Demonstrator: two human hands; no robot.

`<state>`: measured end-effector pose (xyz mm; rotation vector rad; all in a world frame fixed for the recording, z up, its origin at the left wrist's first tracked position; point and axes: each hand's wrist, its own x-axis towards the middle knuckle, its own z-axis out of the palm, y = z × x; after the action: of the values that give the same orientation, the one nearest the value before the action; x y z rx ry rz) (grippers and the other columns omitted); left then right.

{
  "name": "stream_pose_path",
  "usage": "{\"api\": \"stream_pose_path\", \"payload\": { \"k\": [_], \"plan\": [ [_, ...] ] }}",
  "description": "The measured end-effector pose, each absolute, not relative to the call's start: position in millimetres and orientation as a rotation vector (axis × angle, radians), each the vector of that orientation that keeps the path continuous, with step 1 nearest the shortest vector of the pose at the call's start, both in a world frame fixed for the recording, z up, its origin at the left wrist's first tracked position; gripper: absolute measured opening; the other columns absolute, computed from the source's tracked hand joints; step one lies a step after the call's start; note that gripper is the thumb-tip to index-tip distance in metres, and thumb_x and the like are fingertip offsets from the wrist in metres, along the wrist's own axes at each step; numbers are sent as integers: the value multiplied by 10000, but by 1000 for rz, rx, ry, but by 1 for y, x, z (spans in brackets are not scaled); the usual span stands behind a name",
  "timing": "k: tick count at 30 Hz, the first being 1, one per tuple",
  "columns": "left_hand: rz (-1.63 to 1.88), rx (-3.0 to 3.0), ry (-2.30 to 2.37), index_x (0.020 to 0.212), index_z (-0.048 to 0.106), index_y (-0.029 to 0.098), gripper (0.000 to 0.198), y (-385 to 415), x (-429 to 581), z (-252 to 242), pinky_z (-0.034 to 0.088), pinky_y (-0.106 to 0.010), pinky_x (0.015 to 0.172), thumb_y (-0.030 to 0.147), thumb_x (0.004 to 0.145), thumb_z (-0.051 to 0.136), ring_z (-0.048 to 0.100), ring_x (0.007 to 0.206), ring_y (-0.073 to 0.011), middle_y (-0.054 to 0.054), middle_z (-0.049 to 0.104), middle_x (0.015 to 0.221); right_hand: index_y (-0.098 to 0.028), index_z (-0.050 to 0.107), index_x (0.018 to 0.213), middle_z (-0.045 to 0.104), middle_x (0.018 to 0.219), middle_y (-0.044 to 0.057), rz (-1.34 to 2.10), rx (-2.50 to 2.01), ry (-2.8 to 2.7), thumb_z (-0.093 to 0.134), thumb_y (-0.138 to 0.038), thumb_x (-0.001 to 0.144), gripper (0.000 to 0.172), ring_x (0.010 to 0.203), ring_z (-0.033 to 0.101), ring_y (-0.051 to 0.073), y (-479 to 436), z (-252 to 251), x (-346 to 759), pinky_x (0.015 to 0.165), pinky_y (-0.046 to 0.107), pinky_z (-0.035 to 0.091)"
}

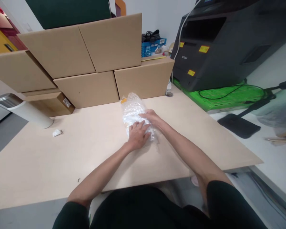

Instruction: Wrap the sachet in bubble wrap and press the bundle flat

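A bundle of clear bubble wrap (131, 108) lies in the middle of the pale wooden table (62, 159), with a small yellow tag at its far end. My left hand (137, 135) rests flat on the near end of the bundle, fingers stretched out and pressing down. My right hand (150, 117) lies over the bundle's right side, fingers curved onto the wrap. What the wrap encloses is hidden.
Cardboard boxes (85, 63) are stacked along the table's far edge. A white cylinder with a metal top (23, 109) lies at the left, with a small white scrap (57, 132) near it. A black printer (219, 44) stands on a green mat at the right, beside a black stand base (238, 125).
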<state>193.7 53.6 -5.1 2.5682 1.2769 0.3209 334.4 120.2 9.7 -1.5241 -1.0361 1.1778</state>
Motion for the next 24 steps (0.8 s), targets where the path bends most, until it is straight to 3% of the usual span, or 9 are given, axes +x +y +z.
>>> {"api": "stream_pose_path", "payload": {
  "k": [4,7,9,14,16,18,20,22,24],
  "plan": [
    [574,2528,1336,1481,446,280,530,70,168,19,297,-567,1095,469,986,446,316,1427,-354,-84,350,1605,-177,582,699,615,603,-20,1299,-1406,-989,776,-218,649,205,578,587,143,95,21,329,590,272,485],
    [749,2537,1366,1470,471,295,575,87,136,48,50,-618,1176,535,949,500,91,1521,-371,-48,288,1638,-166,675,811,697,724,12,1424,-1215,-1063,840,-282,614,282,655,643,165,62,32,330,650,294,522],
    [738,2430,1253,1392,567,305,556,95,114,64,-16,-610,1188,611,940,465,91,1525,-368,-32,372,1600,-177,706,830,719,788,20,1451,-1056,-1141,876,-329,597,326,715,661,169,41,42,331,692,297,531],
    [558,1559,645,1318,634,245,819,86,76,64,405,-492,1082,829,863,285,516,1325,-352,-114,624,1373,-201,703,828,713,797,14,1418,-958,-1046,897,-386,579,366,687,644,157,23,55,322,651,296,523],
    [639,1279,561,1257,658,204,864,77,74,51,473,-475,1006,876,795,372,582,1247,-367,-147,686,1253,-194,672,788,699,772,11,1394,-967,-971,903,-395,555,385,661,629,151,32,49,314,634,291,513],
    [772,1138,592,1239,633,193,761,71,78,37,499,-455,970,770,743,631,630,1169,-356,-145,704,1186,-194,634,757,672,737,6,1348,-1034,-913,888,-432,556,402,649,615,157,47,37,305,626,299,509],
    [916,1063,716,1287,556,202,734,69,85,24,521,-426,934,514,684,834,673,1058,-308,-124,696,1157,-199,608,755,647,723,13,1228,-1198,-936,825,-513,614,407,664,615,184,65,22,295,636,333,522],
    [1047,989,916,1398,409,220,879,73,92,11,545,-403,871,303,653,868,686,910,-236,-97,675,1109,-195,617,822,658,791,51,1037,-1391,-1036,728,-575,699,414,756,637,236,82,8,287,699,393,544],
    [1130,954,1118,1494,226,253,1001,80,97,-3,560,-396,806,240,687,818,658,780,-175,-65,636,1063,-184,633,985,674,980,107,910,-1485,-1092,688,-562,739,454,952,634,296,92,-3,282,842,470,533]
  ]
}}
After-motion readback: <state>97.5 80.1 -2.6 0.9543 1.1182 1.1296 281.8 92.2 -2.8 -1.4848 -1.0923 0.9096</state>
